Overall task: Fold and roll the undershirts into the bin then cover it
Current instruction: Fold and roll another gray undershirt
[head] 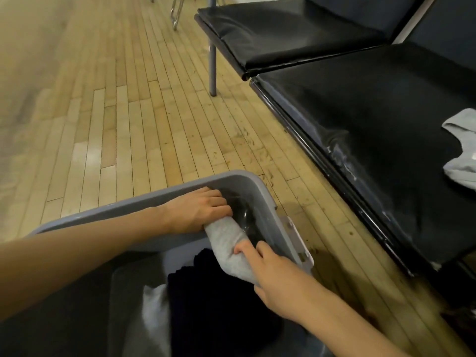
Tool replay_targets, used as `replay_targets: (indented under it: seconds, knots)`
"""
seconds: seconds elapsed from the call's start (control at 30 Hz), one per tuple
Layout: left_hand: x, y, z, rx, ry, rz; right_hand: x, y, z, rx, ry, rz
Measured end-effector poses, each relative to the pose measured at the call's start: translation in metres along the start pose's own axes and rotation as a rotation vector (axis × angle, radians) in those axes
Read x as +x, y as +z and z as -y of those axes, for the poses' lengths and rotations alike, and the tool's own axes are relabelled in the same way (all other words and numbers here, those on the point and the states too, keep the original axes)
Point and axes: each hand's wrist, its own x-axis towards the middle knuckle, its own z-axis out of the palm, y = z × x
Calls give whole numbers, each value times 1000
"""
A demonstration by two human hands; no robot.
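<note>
Rolled undershirt (229, 249): I am seeing a light grey knit roll, tight and tube-like, lying slantwise inside the far right end of the bin, its upper end pointing at the far wall.
Bin (247, 177): grey plastic with rounded corners, sitting on the wooden floor (128, 112) just beside the bench; a pale latch piece is showing on its right rim.
Bin contents: a dark folded garment (213, 300) is lying just beside the roll, touching it, and a pale garment (155, 310) is lying to its left; something dark and glossy is showing under the roll's upper end, which I cannot identify.
Left hand (198, 212): I am watching it reaching over the bin's long wall, fingers curled and pressed together, gripping the roll's upper end.
Right hand (278, 276): fingers curled round the roll's lower end, fingertips pressing into the cloth.
Bench (373, 130): black padded seat, worn pale along its front edge.
Loose undershirt (461, 148): light grey, lying unfolded on the bench at the right frame edge, well apart from the bin.
</note>
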Motion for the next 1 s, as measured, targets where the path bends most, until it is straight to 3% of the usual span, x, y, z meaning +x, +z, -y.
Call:
replay_targets:
  seconds: [0.17,0.3,0.47,0.67,0.8,0.83,1.0]
  knots:
    - [-59,18,-11,-123,-118,26,17,-8,9,-82,25,149]
    - [-108,48,-15,-197,-271,26,40,7,12,-327,-153,-163]
    - [-130,75,-25,-176,-509,129,86,22,15,-577,-197,-296]
    - [-123,111,-36,-65,-700,312,118,35,2,-610,18,-128]
    - [-118,137,-45,-49,-644,466,115,60,-12,-582,118,366]
    - [-115,137,-50,-82,-633,457,114,62,-14,-569,125,415]
    - [-101,129,-50,-137,-682,429,109,62,-6,-560,65,364]
